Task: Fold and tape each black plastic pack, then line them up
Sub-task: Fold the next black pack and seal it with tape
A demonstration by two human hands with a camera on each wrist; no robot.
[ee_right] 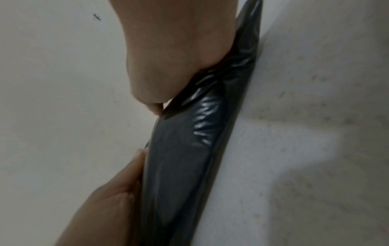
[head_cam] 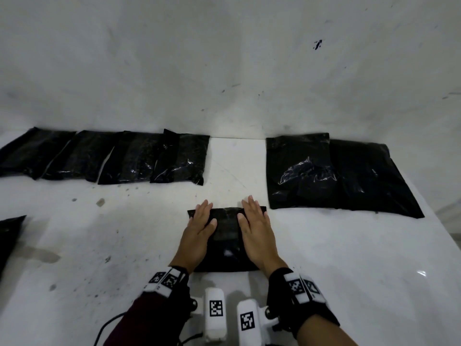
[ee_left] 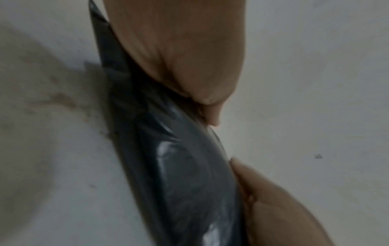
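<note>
A black plastic pack (head_cam: pixel 227 236) lies flat on the white table (head_cam: pixel 324 258) just in front of me. My left hand (head_cam: pixel 202 224) presses its left side and my right hand (head_cam: pixel 255 226) presses its right side. Both lie palm down with straight fingers that reach the pack's far edge. The left wrist view shows my left hand (ee_left: pixel 179 50) resting on the glossy pack (ee_left: pixel 185 174), with my right hand (ee_left: pixel 284 216) beside it. In the right wrist view my right hand (ee_right: pixel 179 50) lies on the pack (ee_right: pixel 185 158), and my left hand (ee_right: pixel 105 208) is at the lower left.
Several folded black packs (head_cam: pixel 104 156) form a row at the back left, along the wall. Two larger flat packs (head_cam: pixel 299 171) (head_cam: pixel 369 176) lie at the back right. Another black pack (head_cam: pixel 10 236) shows at the left edge. The table's right edge (head_cam: pixel 439 221) runs near the right packs.
</note>
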